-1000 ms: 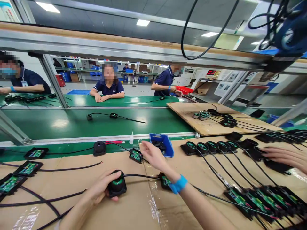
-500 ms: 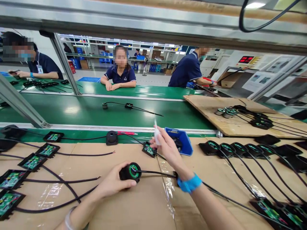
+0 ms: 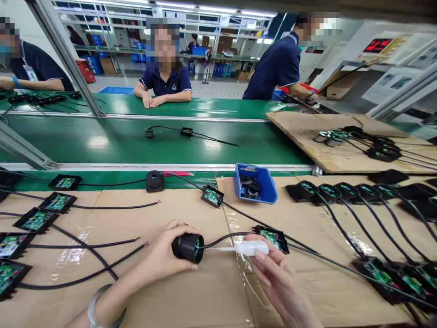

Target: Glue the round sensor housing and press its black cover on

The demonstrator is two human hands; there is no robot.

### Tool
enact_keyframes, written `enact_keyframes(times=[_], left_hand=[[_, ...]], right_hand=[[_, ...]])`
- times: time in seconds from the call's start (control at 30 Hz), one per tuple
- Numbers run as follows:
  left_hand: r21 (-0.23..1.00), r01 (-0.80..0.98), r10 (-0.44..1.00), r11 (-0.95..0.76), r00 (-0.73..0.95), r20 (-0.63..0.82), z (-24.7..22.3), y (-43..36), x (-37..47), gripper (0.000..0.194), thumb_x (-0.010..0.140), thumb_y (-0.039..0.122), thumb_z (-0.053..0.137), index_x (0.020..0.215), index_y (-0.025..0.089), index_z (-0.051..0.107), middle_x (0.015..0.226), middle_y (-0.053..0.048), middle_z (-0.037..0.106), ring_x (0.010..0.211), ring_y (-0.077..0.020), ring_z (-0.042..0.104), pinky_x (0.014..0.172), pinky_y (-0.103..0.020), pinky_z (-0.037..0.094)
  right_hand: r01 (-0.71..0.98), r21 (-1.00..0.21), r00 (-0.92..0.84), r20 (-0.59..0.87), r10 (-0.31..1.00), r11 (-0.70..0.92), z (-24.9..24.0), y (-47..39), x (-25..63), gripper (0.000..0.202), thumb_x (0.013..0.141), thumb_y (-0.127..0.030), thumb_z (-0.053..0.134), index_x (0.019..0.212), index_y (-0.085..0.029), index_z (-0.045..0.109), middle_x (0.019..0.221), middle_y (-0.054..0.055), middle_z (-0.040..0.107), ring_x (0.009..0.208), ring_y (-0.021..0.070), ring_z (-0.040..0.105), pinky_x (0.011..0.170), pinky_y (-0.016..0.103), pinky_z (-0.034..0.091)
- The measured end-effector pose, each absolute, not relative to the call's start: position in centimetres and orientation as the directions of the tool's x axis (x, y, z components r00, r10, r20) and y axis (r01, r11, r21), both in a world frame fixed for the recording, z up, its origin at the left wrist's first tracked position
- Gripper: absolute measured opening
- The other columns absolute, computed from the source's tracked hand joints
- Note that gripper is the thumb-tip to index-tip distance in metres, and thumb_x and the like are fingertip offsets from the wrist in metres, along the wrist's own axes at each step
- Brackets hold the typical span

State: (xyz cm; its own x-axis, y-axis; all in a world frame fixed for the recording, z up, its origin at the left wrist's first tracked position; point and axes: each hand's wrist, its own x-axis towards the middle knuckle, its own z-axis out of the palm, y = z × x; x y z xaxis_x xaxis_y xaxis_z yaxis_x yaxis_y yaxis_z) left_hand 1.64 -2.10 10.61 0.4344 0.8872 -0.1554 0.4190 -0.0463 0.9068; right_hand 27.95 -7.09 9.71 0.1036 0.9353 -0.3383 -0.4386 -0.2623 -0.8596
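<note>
Centre-bottom of frame: left hand (image 3: 164,255) fingers wrap black round housing (image 3: 187,247), tipped sideways so its opening faces the white applicator bottle (image 3: 247,248), pinched in right hand (image 3: 276,278), nozzle aimed in.

Green conveyor belt (image 3: 102,146), far storage shelves (image 3: 112,36), bright ceiling strip lights (image 3: 218,8).

My left hand (image 3: 164,255) grips a black round plastic housing (image 3: 187,248), green inside; my right hand (image 3: 276,278) holds a white squeeze tube (image 3: 247,248).
</note>
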Motion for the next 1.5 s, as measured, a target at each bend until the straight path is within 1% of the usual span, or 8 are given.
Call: enact_keyframes(times=[0.1, 0.23, 0.43, 0.53, 0.7, 0.93, 1.1, 1.5], left_hand=[[0.891, 0.452, 0.888, -0.048, 0.428, -0.169, 10.8, -2.0, 1.5, 0.058, 0.056, 0.018, 0.091, 0.11, 0.03, 0.072, 0.112, -0.003, 0.063, 0.106, -0.0273, 0.06, 0.096, -0.036, 0.043], [0.883, 0.465, 0.877, -0.056, 0.446, -0.179, 11.0, -2.0, 1.4, 0.059, 0.056, 0.022, 0.093, 0.111, 0.029, 0.072, 0.109, -0.003, 0.063, 0.102, -0.0263, 0.061, 0.089, -0.034, 0.045], [0.862, 0.499, 0.868, -0.09, 0.463, -0.177, 10.9, -2.1, 1.3, 0.062, 0.056, 0.021, 0.093, 0.113, 0.033, 0.071, 0.112, -0.002, 0.06, 0.102, -0.025, 0.061, 0.09, -0.033, 0.045], [0.845, 0.521, 0.87, -0.12, 0.466, -0.164, 11.0, -2.3, 1.3, 0.062, 0.056, 0.02, 0.093, 0.113, 0.033, 0.071, 0.113, -0.002, 0.059, 0.104, -0.0249, 0.061, 0.089, -0.032, 0.046], [0.838, 0.523, 0.863, -0.157, 0.485, -0.142, 11.1, -2.5, 1.4, 0.063, 0.057, 0.014, 0.091, 0.113, 0.034, 0.071, 0.114, -0.001, 0.059, 0.109, -0.0255, 0.059, 0.09, -0.031, 0.045], [0.836, 0.519, 0.867, -0.177, 0.484, -0.117, 11.1, -2.6, 1.4, 0.061, 0.06, 0.01, 0.087, 0.112, 0.036, 0.07, 0.115, -0.001, 0.056, 0.108, -0.0233, 0.06, 0.091, -0.031, 0.045], [0.836, 0.511, 0.863, -0.202, 0.496, -0.095, 11.1, -2.6, 1.4, 0.055, 0.064, 0.012, 0.085, 0.113, 0.033, 0.07, 0.114, -0.003, 0.056, 0.105, -0.0233, 0.06, 0.089, -0.032, 0.047], [0.833, 0.501, 0.86, -0.234, 0.507, -0.063, 10.8, -2.5, 1.3, 0.052, 0.067, 0.018, 0.086, 0.114, 0.034, 0.069, 0.116, -0.003, 0.054, 0.107, -0.0231, 0.061, 0.093, -0.032, 0.047]], right_hand=[[-0.429, -0.878, 0.168, -0.307, 0.937, -0.21, 9.9, -7.0, 27.4, 0.04, 0.064, -0.047, 0.089, 0.087, -0.018, 0.074, 0.056, -0.002, 0.048, 0.047, 0.006, 0.035, 0.036, 0.013, 0.029], [-0.358, -0.927, 0.196, -0.193, 0.961, -0.113, 10.3, -6.8, 26.8, 0.039, 0.075, -0.055, 0.079, 0.085, -0.019, 0.069, 0.055, -0.002, 0.051, 0.044, 0.0082, 0.044, 0.036, 0.016, 0.038], [0.012, -0.999, 0.12, 0.049, 0.992, 0.048, 11.3, -7.1, 26.1, 0.026, 0.092, -0.047, 0.064, 0.095, -0.021, 0.064, 0.065, -0.001, 0.059, 0.047, 0.0102, 0.054, 0.042, 0.019, 0.047], [0.248, -0.952, 0.035, 0.193, 0.981, 0.178, 12.2, -7.2, 25.8, 0.014, 0.096, -0.037, 0.06, 0.098, -0.023, 0.063, 0.073, 0.0, 0.061, 0.053, 0.0111, 0.057, 0.046, 0.02, 0.048], [0.519, -0.747, -0.114, 0.422, 0.9, 0.416, 13.7, -6.9, 25.3, 0.004, 0.096, -0.026, 0.059, 0.099, -0.023, 0.06, 0.079, 0.0, 0.062, 0.066, 0.0125, 0.059, 0.058, 0.022, 0.047], [0.556, -0.661, -0.199, 0.483, 0.852, 0.504, 15.1, -6.5, 24.2, 0.004, 0.098, -0.024, 0.056, 0.098, -0.021, 0.058, 0.078, 0.002, 0.062, 0.068, 0.0143, 0.06, 0.059, 0.024, 0.048], [0.557, -0.65, -0.219, 0.486, 0.846, 0.518, 15.5, -6.6, 23.9, 0.003, 0.097, -0.023, 0.057, 0.097, -0.021, 0.059, 0.073, 0.001, 0.06, 0.061, 0.0134, 0.057, 0.054, 0.023, 0.047], [0.548, -0.634, -0.249, 0.499, 0.83, 0.546, 15.6, -6.7, 23.7, 0.003, 0.098, -0.023, 0.055, 0.095, -0.021, 0.056, 0.076, 0.003, 0.061, 0.065, 0.015, 0.059, 0.054, 0.025, 0.048]])
